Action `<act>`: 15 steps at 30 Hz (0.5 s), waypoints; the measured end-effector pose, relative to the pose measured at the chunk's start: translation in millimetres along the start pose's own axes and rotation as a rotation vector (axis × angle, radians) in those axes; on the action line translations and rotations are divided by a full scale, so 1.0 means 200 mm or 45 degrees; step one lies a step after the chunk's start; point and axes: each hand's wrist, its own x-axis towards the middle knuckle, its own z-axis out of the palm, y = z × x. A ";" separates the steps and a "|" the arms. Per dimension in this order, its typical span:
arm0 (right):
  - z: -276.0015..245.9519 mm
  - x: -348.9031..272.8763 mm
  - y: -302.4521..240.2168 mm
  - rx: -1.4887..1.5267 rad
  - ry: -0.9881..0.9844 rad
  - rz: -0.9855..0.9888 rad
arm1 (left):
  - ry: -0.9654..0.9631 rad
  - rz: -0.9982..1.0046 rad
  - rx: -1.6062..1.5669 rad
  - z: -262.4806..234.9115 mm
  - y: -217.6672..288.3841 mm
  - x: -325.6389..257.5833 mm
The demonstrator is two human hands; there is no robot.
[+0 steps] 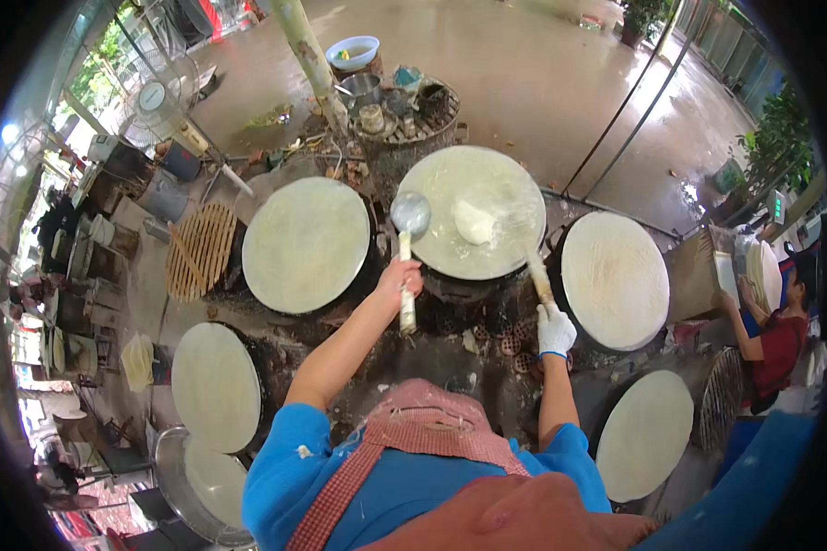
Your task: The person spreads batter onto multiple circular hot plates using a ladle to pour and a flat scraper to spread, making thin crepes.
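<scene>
My left hand (400,278), bare, is wrapped round the pale handle of a metal ladle (411,214). The ladle's bowl is over the left edge of the round griddle (432,184) in front of me. A thin whitish layer coats that griddle, and a thicker white blob of batter (474,222) lies near its middle. In a white glove, my right hand (555,331) grips a wooden-handled tool (540,280). The tool's pale end reaches the griddle's right rim; it is blurred, so its exact kind is unclear.
More coated round griddles stand around: left (306,243), right (615,280), lower left (216,387) and lower right (645,435). A slatted wooden rack (199,251) leans at left. Behind the middle griddle is a drum (404,147) with pots. A person in red (781,344) works at far right.
</scene>
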 end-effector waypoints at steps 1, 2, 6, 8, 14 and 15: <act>0.01 -0.06 -0.01 -0.065 0.017 0.027 | 0.034 -0.027 -0.023 0.01 -0.03 0.06; 0.03 -0.12 -0.04 -0.132 0.041 0.058 | 0.061 -0.055 -0.043 0.06 -0.06 0.12; 0.09 -0.35 -0.38 0.137 -0.194 -0.003 | 0.026 0.060 0.173 0.14 -0.27 0.25; 0.13 -0.36 -0.45 0.191 -0.192 -0.013 | -0.029 -0.392 -0.187 0.14 -0.23 0.25; -0.07 -0.63 -0.30 0.198 0.195 -0.320 | -0.124 -0.421 -0.093 -0.24 -0.15 -0.37; -0.05 -0.64 -0.33 0.210 0.197 -0.267 | -0.182 -0.558 -0.220 -0.27 -0.14 -0.35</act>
